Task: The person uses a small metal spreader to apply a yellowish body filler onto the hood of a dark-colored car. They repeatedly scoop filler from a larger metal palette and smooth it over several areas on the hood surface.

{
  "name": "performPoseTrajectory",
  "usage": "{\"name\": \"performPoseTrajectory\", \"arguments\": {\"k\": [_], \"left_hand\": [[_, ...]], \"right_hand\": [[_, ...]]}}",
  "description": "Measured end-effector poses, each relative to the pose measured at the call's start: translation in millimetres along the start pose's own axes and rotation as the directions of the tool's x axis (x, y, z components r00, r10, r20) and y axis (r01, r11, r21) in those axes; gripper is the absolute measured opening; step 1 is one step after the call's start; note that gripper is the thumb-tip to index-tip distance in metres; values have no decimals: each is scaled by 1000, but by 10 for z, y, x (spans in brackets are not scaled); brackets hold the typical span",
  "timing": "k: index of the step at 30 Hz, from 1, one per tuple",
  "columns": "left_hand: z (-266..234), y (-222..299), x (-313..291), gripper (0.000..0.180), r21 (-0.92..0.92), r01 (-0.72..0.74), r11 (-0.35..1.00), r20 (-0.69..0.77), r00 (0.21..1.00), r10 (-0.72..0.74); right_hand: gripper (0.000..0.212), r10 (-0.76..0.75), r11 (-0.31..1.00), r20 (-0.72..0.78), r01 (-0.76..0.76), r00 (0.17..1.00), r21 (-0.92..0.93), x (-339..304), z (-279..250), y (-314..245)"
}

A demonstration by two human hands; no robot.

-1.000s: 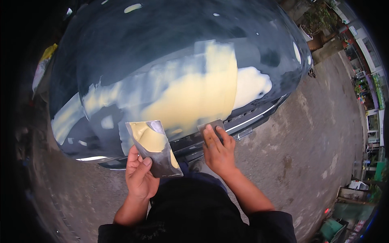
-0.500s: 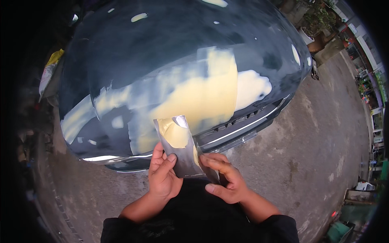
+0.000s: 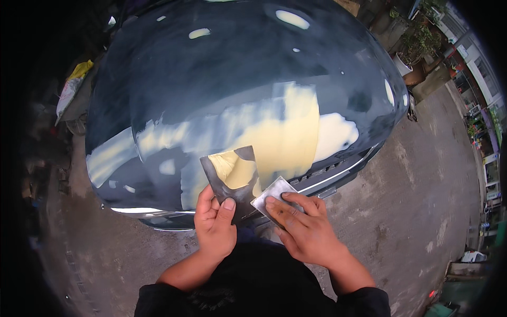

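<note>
My left hand (image 3: 215, 224) grips the lower end of a dark flat mixing plate (image 3: 240, 196), thumb on top and fingers beneath. A mound of pale yellow body filler (image 3: 237, 171) lies on the plate's far half. In my right hand (image 3: 306, 227) is a flat grey filler spreader (image 3: 275, 193), fingers pressed on its face, its corner beside the plate's right edge. Beyond both hands stands the dark car hood (image 3: 222, 68). A broad yellow filler coat (image 3: 288, 137) covers its front part, streaky toward the left, with a whiter patch (image 3: 335, 136) at its right.
The car's front grille (image 3: 330, 171) and chrome trim run just past my hands. Grey concrete floor (image 3: 401, 185) surrounds the car. A white and yellow sack (image 3: 74, 87) is at the far left, and a potted plant (image 3: 404, 63) at the far right.
The spreader has turned in my right hand, its broad face now showing upward. My right hand has rolled over, back up. The filler on the plate has a new folded shape.
</note>
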State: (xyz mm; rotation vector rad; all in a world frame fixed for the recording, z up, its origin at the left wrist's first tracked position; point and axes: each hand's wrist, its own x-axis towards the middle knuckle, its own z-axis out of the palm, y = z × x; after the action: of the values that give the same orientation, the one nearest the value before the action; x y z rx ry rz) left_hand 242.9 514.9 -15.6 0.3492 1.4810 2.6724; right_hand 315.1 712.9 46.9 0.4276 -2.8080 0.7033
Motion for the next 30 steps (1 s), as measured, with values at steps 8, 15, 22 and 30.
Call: {"name": "performPoseTrajectory", "arguments": {"k": [8, 15, 22, 30], "left_hand": [[-150, 107, 53, 47, -59, -143, 988, 87, 985, 147], [-325, 14, -53, 47, -180, 64, 982, 22, 998, -61], [-332, 7, -46, 47, -255, 125, 959, 37, 992, -120], [-378, -43, -21, 46, -257, 139, 956, 43, 990, -133]], "right_hand": [[58, 381, 910, -66, -387, 922, -147, 825, -527, 794], [55, 422, 882, 81, -388, 903, -268, 1647, -603, 1053], [53, 445, 872, 145, -391, 884, -293, 1963, -562, 1009], [52, 341, 919, 151, -295, 928, -263, 1736, -383, 876]]}}
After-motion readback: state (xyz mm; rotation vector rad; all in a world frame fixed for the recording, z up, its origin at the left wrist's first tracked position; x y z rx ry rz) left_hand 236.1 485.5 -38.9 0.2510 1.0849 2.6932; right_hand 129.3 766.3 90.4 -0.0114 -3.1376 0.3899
